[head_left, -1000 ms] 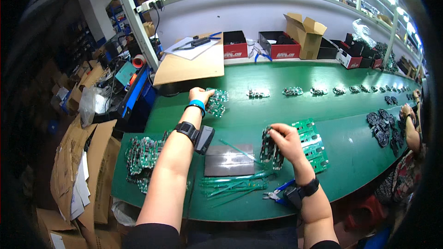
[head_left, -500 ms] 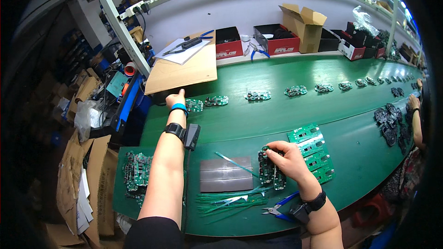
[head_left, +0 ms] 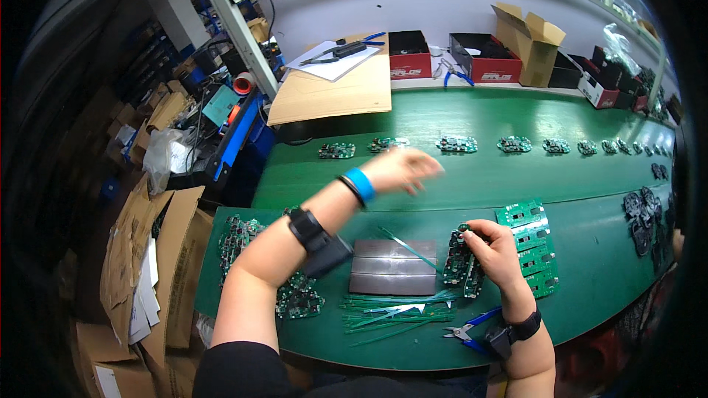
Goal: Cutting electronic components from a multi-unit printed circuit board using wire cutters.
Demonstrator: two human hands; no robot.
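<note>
Head view: a cluster of green circuit boards (head_left: pixel 456 259) is held over the near side of a green worktop (head_left: pixel 590 247), pinched at its upper end by the fingers of a worker's right hand (head_left: pixel 495 250). How many boards are in the cluster, and whether its lower end touches the worktop, cannot be told. The left hand (head_left: pixel 402 172), blurred, hangs with fingers released and nothing visible in them, overlapping the 2nd board from the left in a row of boards (head_left: pixel 457 145) along the far side.

By appearances, the step in hand is placing boards 1 at a time into that row; the next move would call for the free fingers to take 1 board cleanly from the cluster while the right hand keeps its pinch.

Just right of the cluster lies a green panel (head_left: pixel 537 259) of joined boards. To its left sits a dark gray block (head_left: pixel 383 273), with a loose green strip crossing its upper right corner. Nearer the worker are a heap of green strips (head_left: pixel 398 318) and blue-handled cutters (head_left: pixel 462 333). More boards are piled (head_left: pixel 240 239) beside the left forearm, and red boxes (head_left: pixel 409 65) line the back.
</note>
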